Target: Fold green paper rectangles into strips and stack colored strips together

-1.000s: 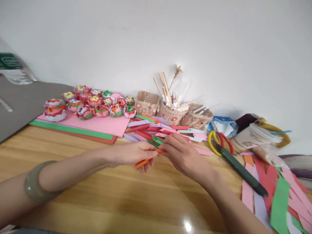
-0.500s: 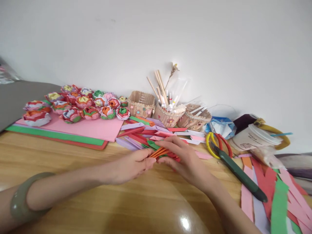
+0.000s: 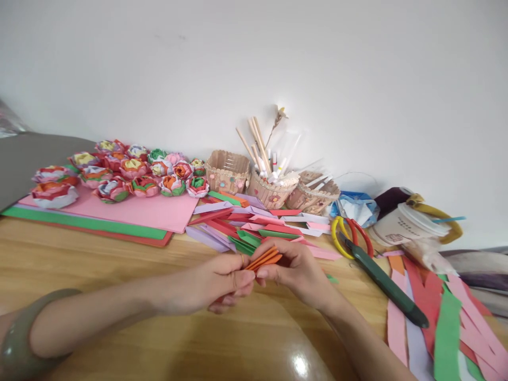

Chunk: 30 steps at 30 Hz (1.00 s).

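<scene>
Between my two hands, just in front of a pile of folded paper strips (image 3: 257, 218), is a small bundle of folded orange paper pieces (image 3: 265, 258). My left hand (image 3: 228, 278) is closed on the bundle's left end, with the thumb pressed on top. Something dark red shows under its fingers, too little of it to name. My right hand (image 3: 296, 269) pinches the right end of the same pieces between thumb and fingers. Green folded pieces (image 3: 246, 241) lie right behind the bundle.
Many-coloured paper flowers (image 3: 133, 168) sit on stacked pink sheets (image 3: 159, 209) at left. Stick-walled baskets (image 3: 228, 172) stand along the wall. Scissors (image 3: 353, 233), a dark green tool (image 3: 389, 280), a white cup (image 3: 408, 225) and loose paper strips (image 3: 448, 328) lie at right.
My hands have lowered slightly and drawn back from the pile with the orange pieces. Green and red folded pieces behind them are now more exposed. The view has shifted a little.
</scene>
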Each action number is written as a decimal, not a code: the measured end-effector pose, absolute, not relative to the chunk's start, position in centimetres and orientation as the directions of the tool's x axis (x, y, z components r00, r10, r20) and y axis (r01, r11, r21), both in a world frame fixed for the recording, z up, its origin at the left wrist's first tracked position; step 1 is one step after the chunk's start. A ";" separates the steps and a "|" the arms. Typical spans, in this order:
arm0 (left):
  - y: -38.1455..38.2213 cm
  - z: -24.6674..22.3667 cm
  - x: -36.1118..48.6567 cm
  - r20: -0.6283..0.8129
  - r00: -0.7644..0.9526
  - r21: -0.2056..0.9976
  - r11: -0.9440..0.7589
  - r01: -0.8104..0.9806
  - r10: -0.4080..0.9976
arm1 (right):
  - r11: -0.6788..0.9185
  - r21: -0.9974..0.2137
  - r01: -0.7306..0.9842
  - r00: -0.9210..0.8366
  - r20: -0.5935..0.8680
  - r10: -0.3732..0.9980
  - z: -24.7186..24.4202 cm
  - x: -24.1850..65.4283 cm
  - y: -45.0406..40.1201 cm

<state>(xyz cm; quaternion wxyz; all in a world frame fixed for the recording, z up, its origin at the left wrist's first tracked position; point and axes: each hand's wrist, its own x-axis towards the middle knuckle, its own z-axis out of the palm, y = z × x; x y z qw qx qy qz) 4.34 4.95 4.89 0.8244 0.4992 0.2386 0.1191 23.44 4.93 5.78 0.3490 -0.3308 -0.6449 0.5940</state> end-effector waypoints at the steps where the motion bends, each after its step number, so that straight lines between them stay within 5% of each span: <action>1: 4.9 4.8 4.4 -0.267 0.860 0.875 0.484 0.027 0.435 | 0.077 -0.997 0.007 -0.538 0.061 0.841 5.7 23.4 4.9; 11: 4.9 5.0 4.6 -0.276 0.849 0.794 0.605 -0.063 0.451 | 0.044 -0.998 -0.040 -0.561 0.059 0.826 5.3 23.7 5.0; 25: 5.2 6.4 4.1 -0.199 0.975 0.772 0.629 0.092 0.101 | -0.006 -0.996 -0.087 -0.579 0.045 0.814 4.7 24.7 5.7; 30: 4.4 7.0 4.5 -0.254 0.947 0.795 0.600 0.088 0.198 | -0.050 -0.994 -0.096 -0.577 0.015 0.816 4.2 25.0 5.8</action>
